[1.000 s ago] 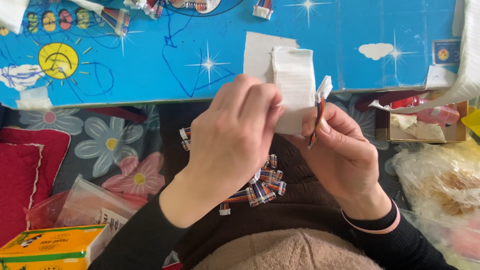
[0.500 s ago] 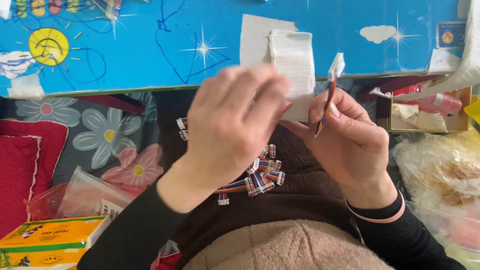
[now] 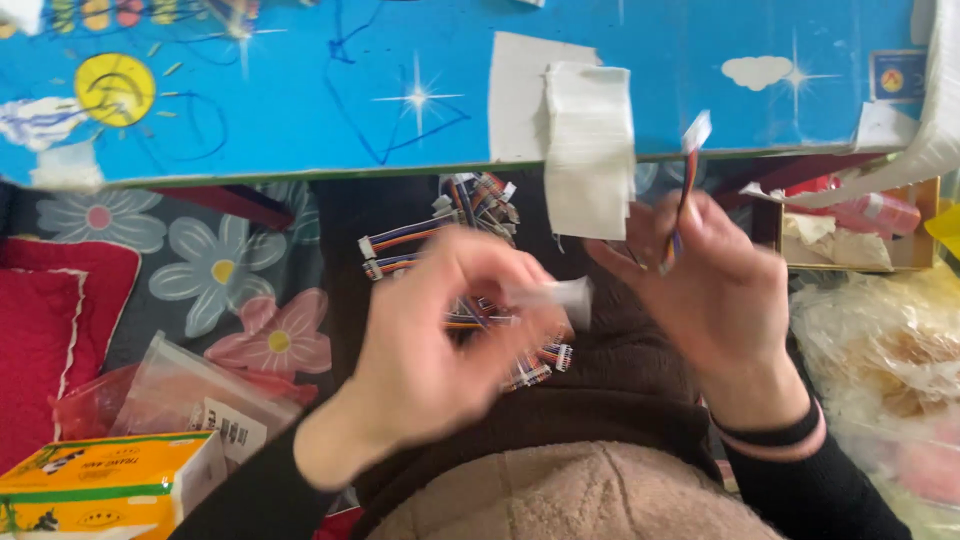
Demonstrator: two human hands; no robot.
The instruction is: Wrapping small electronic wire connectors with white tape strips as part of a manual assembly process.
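My right hand (image 3: 715, 290) pinches a short multicoloured wire bundle (image 3: 684, 190) upright; a white connector caps its top end. My left hand (image 3: 440, 340), blurred by motion, is lower and to the left, fingers closed on a small white strip of tape (image 3: 562, 294). A wad of white tape strips (image 3: 590, 150) hangs from the edge of the blue table (image 3: 300, 100), just left of the held bundle. Several more wire bundles with white connectors (image 3: 440, 235) lie in my lap on dark cloth.
A red cushion (image 3: 50, 330) and a flowered cloth (image 3: 210, 270) lie on the left. A clear plastic bag (image 3: 180, 390) and a yellow-green tissue box (image 3: 110, 490) sit at lower left. A cardboard box (image 3: 850, 235) and crinkled plastic bags (image 3: 880, 350) are on the right.
My left hand has dropped away from the hanging tape wad, down and left, carrying a white strip. My right hand stays with the wire bundle, now more upright.
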